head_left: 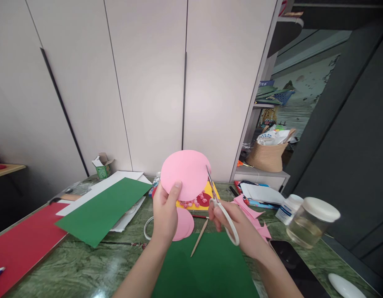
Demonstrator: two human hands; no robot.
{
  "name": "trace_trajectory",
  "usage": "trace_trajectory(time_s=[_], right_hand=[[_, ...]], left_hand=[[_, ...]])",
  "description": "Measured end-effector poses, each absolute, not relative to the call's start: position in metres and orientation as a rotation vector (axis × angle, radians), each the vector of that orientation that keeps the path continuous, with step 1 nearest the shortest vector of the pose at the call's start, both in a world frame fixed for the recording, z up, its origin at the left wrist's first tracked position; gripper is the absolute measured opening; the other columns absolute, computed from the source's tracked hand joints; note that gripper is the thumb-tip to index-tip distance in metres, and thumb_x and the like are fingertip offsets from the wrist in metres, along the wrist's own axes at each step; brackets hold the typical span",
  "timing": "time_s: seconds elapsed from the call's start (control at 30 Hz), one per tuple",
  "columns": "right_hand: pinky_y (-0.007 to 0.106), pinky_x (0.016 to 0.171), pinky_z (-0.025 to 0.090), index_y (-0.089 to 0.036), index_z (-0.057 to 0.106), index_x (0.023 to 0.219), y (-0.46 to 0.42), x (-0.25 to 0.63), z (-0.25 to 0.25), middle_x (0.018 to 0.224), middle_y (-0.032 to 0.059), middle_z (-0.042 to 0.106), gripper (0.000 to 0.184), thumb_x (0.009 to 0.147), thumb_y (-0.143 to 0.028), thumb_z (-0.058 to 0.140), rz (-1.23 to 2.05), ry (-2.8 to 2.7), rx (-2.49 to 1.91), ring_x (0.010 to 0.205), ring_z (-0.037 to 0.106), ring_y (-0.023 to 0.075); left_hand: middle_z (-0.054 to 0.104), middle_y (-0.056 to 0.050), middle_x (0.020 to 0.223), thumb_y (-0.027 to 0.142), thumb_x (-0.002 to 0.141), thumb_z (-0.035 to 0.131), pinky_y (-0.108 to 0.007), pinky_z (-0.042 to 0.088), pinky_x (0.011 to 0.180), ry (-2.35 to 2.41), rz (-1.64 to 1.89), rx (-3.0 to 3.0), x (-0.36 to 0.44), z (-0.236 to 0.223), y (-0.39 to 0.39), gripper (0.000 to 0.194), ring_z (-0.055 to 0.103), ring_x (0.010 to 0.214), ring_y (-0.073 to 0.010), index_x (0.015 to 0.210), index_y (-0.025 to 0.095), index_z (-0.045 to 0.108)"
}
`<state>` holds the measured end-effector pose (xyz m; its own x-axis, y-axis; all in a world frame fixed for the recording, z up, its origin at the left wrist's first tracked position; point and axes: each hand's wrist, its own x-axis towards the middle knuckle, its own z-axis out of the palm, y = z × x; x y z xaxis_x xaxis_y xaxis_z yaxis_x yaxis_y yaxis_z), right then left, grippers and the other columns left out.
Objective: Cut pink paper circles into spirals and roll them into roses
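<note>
A round piece of pink paper (187,171) is held up in my left hand (166,207), with the thumb on its front face. My right hand (231,223) grips white-handled scissors (225,215), whose blades meet the right edge of the pink paper. Below on the table lie more pink paper circles (183,225), partly hidden by my left wrist. A pointed wooden stick (199,238) rests on a green sheet (207,269). Pink paper offcuts (253,215) lie beyond my right hand. Behind the held circle, small pink pieces (191,203) sit on a yellow sheet (214,190).
On the left are a red sheet (27,244), another green sheet (104,211) and a small green box (103,167). To the right stand a lidded clear jar (309,227), a white bottle (287,209), a black phone (297,265) and a white oval object (345,285). Cabinet doors (148,82) rise behind.
</note>
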<state>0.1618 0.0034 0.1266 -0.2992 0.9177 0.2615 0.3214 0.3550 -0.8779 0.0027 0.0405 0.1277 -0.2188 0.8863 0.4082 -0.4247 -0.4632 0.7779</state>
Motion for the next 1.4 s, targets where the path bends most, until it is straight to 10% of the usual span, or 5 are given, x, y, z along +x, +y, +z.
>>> trace_trajectory(time_s=[1.4], right_hand=[[0.024,0.052,0.03,-0.019,0.042,0.06,0.0045,0.1625,0.1249,0.054,-0.0027,0.046,0.039,0.09,-0.043,0.037,0.891,-1.843,-1.116,0.053,0.042,0.011]], left_hand=[[0.062,-0.009,0.116,0.033,0.079,0.059,-0.029,0.048,0.082,0.693,1.882,1.059,0.0014,0.1293,0.0436,0.042,0.059,0.103,-0.0222,0.118,0.018,0.054]])
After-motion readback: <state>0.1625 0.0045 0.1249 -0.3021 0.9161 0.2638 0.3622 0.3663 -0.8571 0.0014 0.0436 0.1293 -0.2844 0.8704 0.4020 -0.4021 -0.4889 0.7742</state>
